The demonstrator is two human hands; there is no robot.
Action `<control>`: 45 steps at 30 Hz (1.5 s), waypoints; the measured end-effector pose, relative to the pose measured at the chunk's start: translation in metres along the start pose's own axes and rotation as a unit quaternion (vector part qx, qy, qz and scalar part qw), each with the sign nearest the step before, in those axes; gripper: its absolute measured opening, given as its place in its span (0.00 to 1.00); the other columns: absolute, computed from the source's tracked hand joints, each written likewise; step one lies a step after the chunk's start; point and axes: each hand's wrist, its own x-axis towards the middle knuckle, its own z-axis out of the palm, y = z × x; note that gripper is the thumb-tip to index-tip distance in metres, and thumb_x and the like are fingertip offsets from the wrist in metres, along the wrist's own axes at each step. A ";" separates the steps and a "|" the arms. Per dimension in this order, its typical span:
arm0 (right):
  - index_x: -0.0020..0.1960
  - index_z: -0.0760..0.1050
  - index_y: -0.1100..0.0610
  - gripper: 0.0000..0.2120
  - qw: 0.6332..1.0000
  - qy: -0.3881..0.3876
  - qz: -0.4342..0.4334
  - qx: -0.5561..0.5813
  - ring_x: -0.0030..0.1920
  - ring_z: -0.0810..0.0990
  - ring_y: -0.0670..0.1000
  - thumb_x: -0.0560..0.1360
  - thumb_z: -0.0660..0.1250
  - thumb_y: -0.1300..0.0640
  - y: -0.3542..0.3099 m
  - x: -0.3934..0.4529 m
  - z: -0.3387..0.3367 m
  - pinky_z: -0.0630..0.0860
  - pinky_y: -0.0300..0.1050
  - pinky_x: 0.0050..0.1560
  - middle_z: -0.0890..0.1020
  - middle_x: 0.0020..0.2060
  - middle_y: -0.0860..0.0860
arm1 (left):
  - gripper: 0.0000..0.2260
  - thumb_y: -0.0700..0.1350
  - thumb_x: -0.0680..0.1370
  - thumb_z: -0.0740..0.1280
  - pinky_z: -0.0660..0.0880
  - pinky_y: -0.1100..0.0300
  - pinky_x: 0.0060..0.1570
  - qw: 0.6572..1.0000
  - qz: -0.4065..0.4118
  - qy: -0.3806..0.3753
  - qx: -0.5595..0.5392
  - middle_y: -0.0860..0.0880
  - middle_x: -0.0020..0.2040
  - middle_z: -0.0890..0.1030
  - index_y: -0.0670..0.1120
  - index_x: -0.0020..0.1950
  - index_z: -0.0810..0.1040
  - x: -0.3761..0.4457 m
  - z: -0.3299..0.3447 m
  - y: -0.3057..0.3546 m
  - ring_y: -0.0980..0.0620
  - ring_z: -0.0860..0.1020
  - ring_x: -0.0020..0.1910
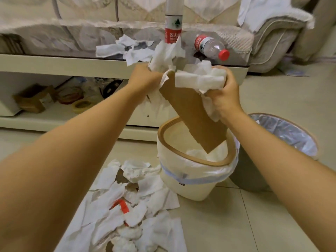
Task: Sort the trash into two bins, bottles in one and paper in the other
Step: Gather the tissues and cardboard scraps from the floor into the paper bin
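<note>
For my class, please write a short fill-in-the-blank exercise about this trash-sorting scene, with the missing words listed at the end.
1. Both hands, left and right, hold a brown piece of cardboard and white ____ over the cream bin.
2. The bottle lying on the table has a ____ cap.
3. The grey bin stands to the ____ of the cream bin.
4. The pile of tissues lies on the ____.

Missing words: tissues; red; right; floor
</note>
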 end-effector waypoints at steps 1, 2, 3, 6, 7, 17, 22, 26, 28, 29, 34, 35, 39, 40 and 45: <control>0.58 0.70 0.56 0.25 1.000 0.004 -0.010 0.006 0.48 0.76 0.43 0.66 0.75 0.67 -0.003 0.006 0.003 0.78 0.35 0.44 0.76 0.49 0.46 | 0.15 0.48 0.73 0.71 0.78 0.57 0.34 1.000 0.001 0.013 0.001 0.47 0.45 0.80 0.45 0.56 0.77 0.003 0.000 0.007 0.49 0.80 0.42; 0.58 0.70 0.56 0.25 1.000 0.008 -0.016 0.008 0.49 0.76 0.43 0.65 0.75 0.66 -0.005 0.011 0.005 0.79 0.37 0.45 0.76 0.49 0.45 | 0.13 0.48 0.74 0.70 0.75 0.60 0.32 1.000 0.002 0.019 0.009 0.48 0.43 0.79 0.45 0.55 0.76 0.004 0.001 0.012 0.51 0.79 0.40; 0.58 0.70 0.56 0.25 1.000 0.010 -0.012 0.011 0.49 0.77 0.43 0.65 0.76 0.66 -0.002 0.013 0.006 0.79 0.38 0.45 0.76 0.49 0.46 | 0.10 0.48 0.74 0.70 0.74 0.62 0.30 1.000 0.000 0.014 0.022 0.49 0.41 0.78 0.46 0.53 0.75 0.004 0.003 0.014 0.52 0.78 0.38; 0.62 0.69 0.58 0.27 0.999 0.004 0.054 0.009 0.50 0.77 0.44 0.67 0.75 0.65 0.021 0.004 -0.001 0.79 0.35 0.41 0.77 0.52 0.49 | 0.09 0.50 0.75 0.69 0.78 0.60 0.32 0.996 -0.033 -0.048 0.066 0.48 0.41 0.79 0.46 0.47 0.76 -0.003 0.015 0.002 0.51 0.79 0.37; 0.63 0.68 0.57 0.28 0.997 -0.003 0.077 -0.008 0.52 0.77 0.45 0.67 0.75 0.64 0.030 -0.002 -0.004 0.78 0.34 0.40 0.77 0.54 0.50 | 0.08 0.49 0.74 0.69 0.78 0.59 0.32 0.993 -0.050 -0.068 0.084 0.46 0.42 0.80 0.45 0.47 0.77 -0.006 0.021 -0.007 0.50 0.79 0.37; 0.68 0.63 0.46 0.31 0.985 -0.108 0.112 -0.077 0.59 0.72 0.51 0.70 0.73 0.54 0.062 -0.024 -0.036 0.75 0.41 0.50 0.71 0.63 0.49 | 0.35 0.52 0.73 0.69 0.79 0.51 0.47 0.957 -0.133 -0.257 0.004 0.46 0.66 0.71 0.51 0.75 0.55 -0.019 0.061 -0.048 0.44 0.76 0.57; 0.68 0.67 0.49 0.26 0.988 -0.088 0.117 -0.047 0.61 0.73 0.50 0.72 0.71 0.55 0.064 -0.033 -0.039 0.75 0.43 0.56 0.73 0.63 0.51 | 0.38 0.55 0.76 0.67 0.72 0.50 0.56 0.972 -0.108 -0.207 -0.027 0.41 0.73 0.65 0.55 0.77 0.45 -0.020 0.065 -0.047 0.40 0.70 0.65; 0.65 0.70 0.51 0.20 0.983 -0.046 0.043 -0.170 0.62 0.68 0.44 0.74 0.68 0.56 0.070 -0.045 -0.034 0.66 0.37 0.60 0.70 0.64 0.49 | 0.32 0.51 0.76 0.67 0.75 0.54 0.54 0.983 -0.044 -0.156 0.083 0.43 0.66 0.73 0.51 0.75 0.56 -0.023 0.064 -0.059 0.45 0.76 0.58; 0.63 0.73 0.52 0.17 0.975 -0.047 0.026 -0.216 0.63 0.69 0.48 0.75 0.68 0.57 0.072 -0.048 -0.034 0.67 0.46 0.65 0.72 0.63 0.50 | 0.26 0.50 0.77 0.67 0.73 0.58 0.49 0.984 -0.035 -0.153 0.080 0.46 0.63 0.75 0.49 0.72 0.62 -0.028 0.052 -0.061 0.49 0.76 0.55; 0.62 0.74 0.52 0.17 0.970 -0.052 0.015 -0.239 0.64 0.70 0.50 0.74 0.67 0.57 0.071 -0.049 -0.032 0.68 0.50 0.66 0.74 0.62 0.50 | 0.24 0.50 0.77 0.67 0.73 0.60 0.47 0.986 -0.029 -0.147 0.076 0.47 0.61 0.76 0.49 0.71 0.65 -0.033 0.042 -0.063 0.51 0.77 0.54; 0.58 0.76 0.56 0.14 0.927 -0.170 -0.190 -0.275 0.60 0.73 0.51 0.73 0.66 0.59 0.039 -0.084 -0.003 0.68 0.47 0.62 0.78 0.57 0.51 | 0.14 0.50 0.78 0.65 0.75 0.62 0.47 0.988 -0.006 -0.069 0.138 0.53 0.53 0.79 0.50 0.63 0.73 -0.076 -0.031 -0.113 0.58 0.78 0.50; 0.56 0.77 0.57 0.12 0.911 -0.209 -0.230 -0.270 0.59 0.75 0.51 0.73 0.66 0.60 0.035 -0.097 0.007 0.69 0.47 0.61 0.79 0.55 0.52 | 0.14 0.49 0.78 0.65 0.75 0.62 0.48 0.989 -0.014 -0.048 0.141 0.54 0.52 0.79 0.50 0.63 0.73 -0.086 -0.043 -0.132 0.58 0.78 0.50; 0.54 0.79 0.57 0.09 0.832 -0.387 -0.294 -0.267 0.55 0.77 0.52 0.74 0.66 0.58 0.057 -0.164 0.053 0.72 0.46 0.55 0.80 0.53 0.53 | 0.12 0.48 0.78 0.64 0.77 0.59 0.49 0.982 -0.100 -0.016 0.160 0.54 0.53 0.79 0.51 0.62 0.72 -0.133 -0.061 -0.217 0.60 0.77 0.48; 0.55 0.78 0.56 0.11 0.812 -0.431 -0.283 -0.273 0.56 0.76 0.51 0.74 0.66 0.57 0.069 -0.180 0.064 0.72 0.44 0.55 0.80 0.54 0.52 | 0.13 0.48 0.77 0.65 0.78 0.57 0.49 0.975 -0.123 -0.033 0.180 0.54 0.53 0.79 0.51 0.62 0.71 -0.145 -0.060 -0.238 0.59 0.77 0.48; 0.71 0.62 0.49 0.30 0.746 -0.566 -0.046 -0.347 0.66 0.67 0.51 0.72 0.67 0.47 0.130 -0.227 0.104 0.69 0.46 0.63 0.65 0.69 0.49 | 0.36 0.55 0.68 0.75 0.73 0.49 0.60 0.919 -0.255 -0.167 0.252 0.48 0.68 0.71 0.52 0.71 0.62 -0.177 -0.056 -0.320 0.47 0.73 0.62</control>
